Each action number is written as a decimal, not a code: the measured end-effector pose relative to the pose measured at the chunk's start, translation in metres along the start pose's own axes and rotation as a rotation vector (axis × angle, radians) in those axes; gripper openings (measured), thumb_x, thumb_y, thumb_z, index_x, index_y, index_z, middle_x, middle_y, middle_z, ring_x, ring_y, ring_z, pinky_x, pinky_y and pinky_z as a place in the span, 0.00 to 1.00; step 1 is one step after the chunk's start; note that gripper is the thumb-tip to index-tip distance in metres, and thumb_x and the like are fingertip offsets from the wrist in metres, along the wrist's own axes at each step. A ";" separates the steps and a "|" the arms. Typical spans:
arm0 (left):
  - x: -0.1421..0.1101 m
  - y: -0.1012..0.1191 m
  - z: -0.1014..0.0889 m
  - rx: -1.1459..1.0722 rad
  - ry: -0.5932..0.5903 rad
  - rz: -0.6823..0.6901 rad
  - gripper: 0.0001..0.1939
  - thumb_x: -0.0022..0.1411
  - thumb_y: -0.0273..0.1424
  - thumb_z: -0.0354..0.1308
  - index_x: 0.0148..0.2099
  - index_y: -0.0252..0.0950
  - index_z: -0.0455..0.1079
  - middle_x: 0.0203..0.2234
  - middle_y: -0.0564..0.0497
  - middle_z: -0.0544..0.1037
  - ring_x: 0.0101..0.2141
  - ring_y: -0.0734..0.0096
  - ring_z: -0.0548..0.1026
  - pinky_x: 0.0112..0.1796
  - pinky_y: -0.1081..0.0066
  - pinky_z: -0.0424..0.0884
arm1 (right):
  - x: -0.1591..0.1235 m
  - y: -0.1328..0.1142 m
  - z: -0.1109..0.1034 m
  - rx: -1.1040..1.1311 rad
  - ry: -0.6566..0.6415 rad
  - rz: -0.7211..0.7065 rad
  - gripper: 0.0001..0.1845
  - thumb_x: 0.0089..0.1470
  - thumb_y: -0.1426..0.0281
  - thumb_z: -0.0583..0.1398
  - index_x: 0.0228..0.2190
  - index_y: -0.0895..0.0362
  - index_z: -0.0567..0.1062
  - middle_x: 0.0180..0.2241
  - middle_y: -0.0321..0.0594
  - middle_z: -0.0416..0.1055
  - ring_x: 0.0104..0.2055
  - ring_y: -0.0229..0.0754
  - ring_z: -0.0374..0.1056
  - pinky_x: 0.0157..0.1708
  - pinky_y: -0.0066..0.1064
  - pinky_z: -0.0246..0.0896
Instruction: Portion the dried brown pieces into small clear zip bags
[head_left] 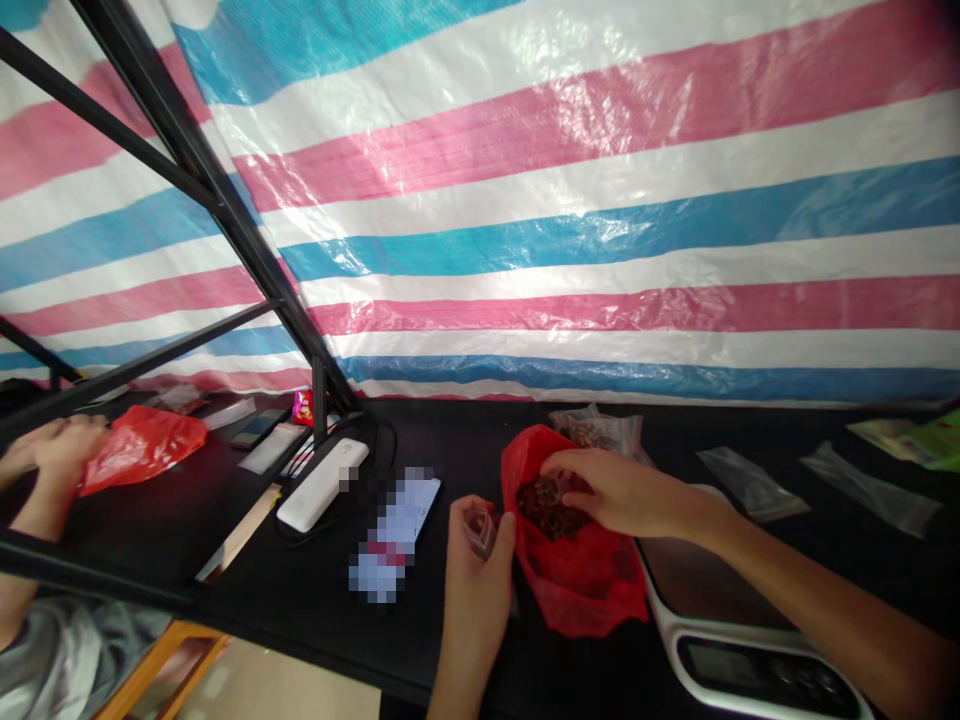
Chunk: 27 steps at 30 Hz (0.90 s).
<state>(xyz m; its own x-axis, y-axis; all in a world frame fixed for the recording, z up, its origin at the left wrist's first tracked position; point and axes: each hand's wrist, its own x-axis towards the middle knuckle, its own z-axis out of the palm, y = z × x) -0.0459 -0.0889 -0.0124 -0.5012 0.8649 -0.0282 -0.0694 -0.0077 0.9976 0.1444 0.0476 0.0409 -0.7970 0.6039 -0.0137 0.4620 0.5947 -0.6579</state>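
On the black table a red plastic bag (581, 585) lies with its mouth open, full of small dried brown pieces (551, 505). My right hand (600, 485) reaches into the mouth from the right, its fingers curled down and closed on some of the pieces; the fingertips are partly hidden. Left of the red bag, my left hand (476, 560) is closed around a small clear plastic bag (478, 530), whose opening shows between thumb and fingers. The lower part of that small bag is mostly hidden by the hand.
A digital scale (750, 640) stands at the right, under my right forearm. Behind the red bag lies a clear bag of brown pieces (600, 430). Flat clear bags (754, 483), a phone (397, 535) and a white power strip (322, 485) are around. Beyond a black frame (247, 240), another person's hands (64, 440) touch a red bag (146, 445).
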 end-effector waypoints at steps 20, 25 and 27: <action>0.004 -0.008 0.037 0.180 -0.343 0.210 0.17 0.66 0.32 0.64 0.55 0.40 0.66 0.44 0.47 0.82 0.41 0.65 0.81 0.42 0.69 0.74 | -0.022 -0.043 -0.019 -0.067 -0.043 -0.190 0.17 0.63 0.73 0.62 0.52 0.48 0.77 0.51 0.40 0.73 0.52 0.47 0.71 0.55 0.38 0.63; 0.002 -0.010 0.037 0.187 -0.317 0.235 0.21 0.66 0.31 0.63 0.59 0.40 0.65 0.50 0.45 0.81 0.47 0.62 0.81 0.48 0.65 0.75 | -0.022 -0.048 -0.011 -0.113 -0.030 -0.292 0.27 0.62 0.81 0.55 0.57 0.47 0.76 0.56 0.41 0.71 0.60 0.46 0.67 0.64 0.40 0.58; 0.002 -0.010 0.037 0.174 -0.308 0.242 0.20 0.66 0.31 0.63 0.58 0.40 0.65 0.49 0.45 0.81 0.46 0.62 0.81 0.47 0.65 0.75 | -0.022 -0.050 -0.011 -0.103 -0.024 -0.316 0.31 0.62 0.82 0.54 0.60 0.45 0.73 0.58 0.41 0.71 0.61 0.46 0.66 0.65 0.40 0.57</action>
<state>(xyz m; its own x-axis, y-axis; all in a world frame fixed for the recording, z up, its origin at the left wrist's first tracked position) -0.0137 -0.0687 -0.0202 -0.2026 0.9582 0.2021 0.1781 -0.1669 0.9698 0.1430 0.0106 0.0824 -0.9156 0.3688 0.1601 0.2265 0.8020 -0.5527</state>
